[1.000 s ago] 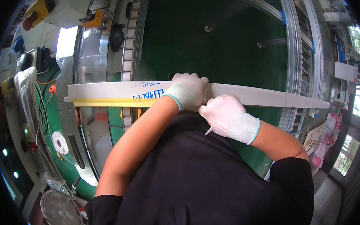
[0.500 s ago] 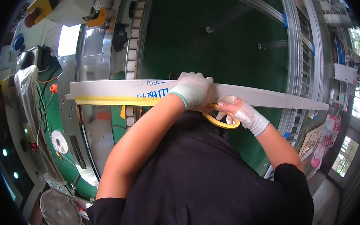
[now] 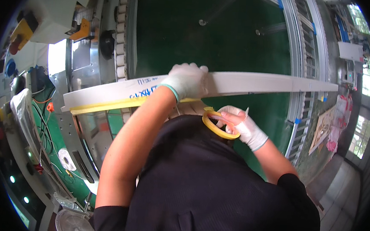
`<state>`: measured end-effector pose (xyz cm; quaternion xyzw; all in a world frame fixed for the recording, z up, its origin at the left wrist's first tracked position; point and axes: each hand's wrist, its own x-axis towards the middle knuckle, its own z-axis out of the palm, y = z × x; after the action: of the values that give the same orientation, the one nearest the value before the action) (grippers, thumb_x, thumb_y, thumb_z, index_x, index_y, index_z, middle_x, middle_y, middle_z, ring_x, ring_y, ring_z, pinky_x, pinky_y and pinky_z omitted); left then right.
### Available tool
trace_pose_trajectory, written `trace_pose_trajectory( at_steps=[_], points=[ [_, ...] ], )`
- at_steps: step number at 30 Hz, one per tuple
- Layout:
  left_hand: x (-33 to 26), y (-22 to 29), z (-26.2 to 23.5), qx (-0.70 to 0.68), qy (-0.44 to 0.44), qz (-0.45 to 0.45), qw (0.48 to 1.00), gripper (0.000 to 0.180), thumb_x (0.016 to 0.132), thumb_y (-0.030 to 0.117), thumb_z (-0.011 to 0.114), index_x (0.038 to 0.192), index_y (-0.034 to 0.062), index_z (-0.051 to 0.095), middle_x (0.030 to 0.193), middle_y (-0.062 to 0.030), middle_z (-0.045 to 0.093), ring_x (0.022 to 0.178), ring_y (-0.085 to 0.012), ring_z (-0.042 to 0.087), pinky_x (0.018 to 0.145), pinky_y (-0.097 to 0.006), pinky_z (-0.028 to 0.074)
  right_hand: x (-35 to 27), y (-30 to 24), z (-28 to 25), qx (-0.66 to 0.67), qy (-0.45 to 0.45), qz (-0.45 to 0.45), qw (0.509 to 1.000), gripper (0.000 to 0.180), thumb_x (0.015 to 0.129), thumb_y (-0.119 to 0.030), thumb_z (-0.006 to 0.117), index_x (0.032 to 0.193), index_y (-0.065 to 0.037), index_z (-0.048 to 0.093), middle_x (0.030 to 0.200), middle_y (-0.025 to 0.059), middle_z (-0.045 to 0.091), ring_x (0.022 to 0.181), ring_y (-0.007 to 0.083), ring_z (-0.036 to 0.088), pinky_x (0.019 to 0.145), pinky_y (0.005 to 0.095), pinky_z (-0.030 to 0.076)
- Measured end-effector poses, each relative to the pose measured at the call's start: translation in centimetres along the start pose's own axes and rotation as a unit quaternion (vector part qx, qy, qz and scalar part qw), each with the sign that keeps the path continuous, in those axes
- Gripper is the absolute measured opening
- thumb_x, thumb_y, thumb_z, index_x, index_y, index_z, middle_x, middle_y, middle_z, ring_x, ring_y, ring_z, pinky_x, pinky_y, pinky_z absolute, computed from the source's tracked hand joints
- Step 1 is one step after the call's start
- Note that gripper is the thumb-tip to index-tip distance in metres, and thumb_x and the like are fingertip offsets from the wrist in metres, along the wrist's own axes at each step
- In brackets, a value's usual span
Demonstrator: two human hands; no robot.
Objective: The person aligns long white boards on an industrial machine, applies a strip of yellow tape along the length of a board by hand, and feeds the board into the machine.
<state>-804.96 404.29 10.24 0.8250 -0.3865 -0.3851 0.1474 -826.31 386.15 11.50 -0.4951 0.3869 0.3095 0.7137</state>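
Observation:
A long white bar [image 3: 246, 82] with blue handwriting lies across the view, its right end higher than its left. My left hand [image 3: 187, 81], in a white glove, is wrapped over the bar's middle with the fingertips on the far side. Yellow tape [image 3: 109, 105] runs along the near lower edge of the bar's left part. Just below the bar, close to my body, my gloved right hand [image 3: 244, 126] grips a yellow tape roll [image 3: 221, 130]; some of its fingers go through the ring. A gap shows between that hand and the bar.
A roller conveyor [image 3: 121, 48] runs along the left, beside metal machinery [image 3: 84, 60]. Aluminium rails [image 3: 297, 50] stand on the right. Green floor [image 3: 215, 41] lies beyond the bar. A fan [image 3: 74, 224] and a white spool [image 3: 66, 159] are at lower left.
The bar has tilted: its right end rose and its left end dropped. My left hand shifted up and left with it. My right hand and the tape roll moved slightly down, away from the bar.

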Motion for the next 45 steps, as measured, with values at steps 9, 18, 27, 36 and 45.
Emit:
trace_pose_trajectory(
  at_steps=[9, 18, 27, 36, 45],
  points=[
    [-1.5, -3.6, -0.5, -0.044, 0.027, 0.018, 0.998, 0.065, 0.087, 0.045, 0.078, 0.139, 0.0076, 0.068, 0.125, -0.0202, 0.074, 0.118, -0.0373, 0.070, 0.103, -0.045, 0.056, -1.5, -9.4, -4.1, -0.073, -0.064, -0.197, 0.975, 0.025, 0.104, -0.016, 0.069, 0.126, -0.003, 0.066, 0.098, 0.0093, 0.077, 0.061, 0.0045, 0.063, 0.058, 0.0184, 0.050],
    [-11.7, -9.9, 1.6, 0.049, 0.362, -0.118, 0.923, 0.067, 0.096, 0.043, 0.076, 0.147, 0.0020, 0.062, 0.148, -0.0216, 0.062, 0.142, -0.0372, 0.056, 0.121, -0.046, 0.042, 6.2, -11.1, 7.5, -0.117, -0.069, -0.424, 0.895, 0.050, 0.099, -0.008, 0.075, 0.145, 0.000, 0.056, 0.124, 0.0098, 0.070, 0.099, 0.0097, 0.067, 0.089, 0.0231, 0.055],
    [-17.1, -2.6, 8.6, -0.754, 0.488, 0.022, 0.440, 0.052, 0.109, 0.040, 0.067, 0.146, 0.0062, 0.055, 0.138, -0.0080, 0.061, 0.125, -0.0171, 0.060, 0.108, -0.035, 0.050, 6.8, -10.1, 19.5, -0.326, -0.337, -0.430, 0.772, 0.053, 0.095, -0.007, 0.078, 0.145, -0.004, 0.061, 0.132, 0.0134, 0.070, 0.113, 0.0229, 0.070, 0.100, 0.0349, 0.056],
    [-30.7, -6.7, 17.7, -0.445, 0.631, -0.377, 0.512, 0.045, 0.107, 0.034, 0.058, 0.137, 0.0008, 0.059, 0.111, -0.0155, 0.074, 0.100, -0.0233, 0.074, 0.086, -0.037, 0.059, 13.7, -15.0, 12.9, -0.555, -0.170, -0.332, 0.744, 0.042, 0.097, -0.034, 0.073, 0.118, 0.002, 0.074, 0.110, 0.0182, 0.074, 0.100, 0.0267, 0.074, 0.090, 0.0364, 0.057],
    [-28.0, -11.2, 17.9, 0.010, 0.470, -0.609, 0.639, 0.057, 0.097, 0.027, 0.064, 0.149, 0.0057, 0.053, 0.147, -0.0200, 0.060, 0.139, -0.0384, 0.054, 0.119, -0.054, 0.041, 14.0, -14.7, 12.0, -0.525, -0.204, -0.187, 0.804, 0.026, 0.098, -0.023, 0.075, 0.105, 0.002, 0.074, 0.095, 0.0059, 0.074, 0.088, 0.0116, 0.067, 0.082, 0.0280, 0.054]
  ],
)
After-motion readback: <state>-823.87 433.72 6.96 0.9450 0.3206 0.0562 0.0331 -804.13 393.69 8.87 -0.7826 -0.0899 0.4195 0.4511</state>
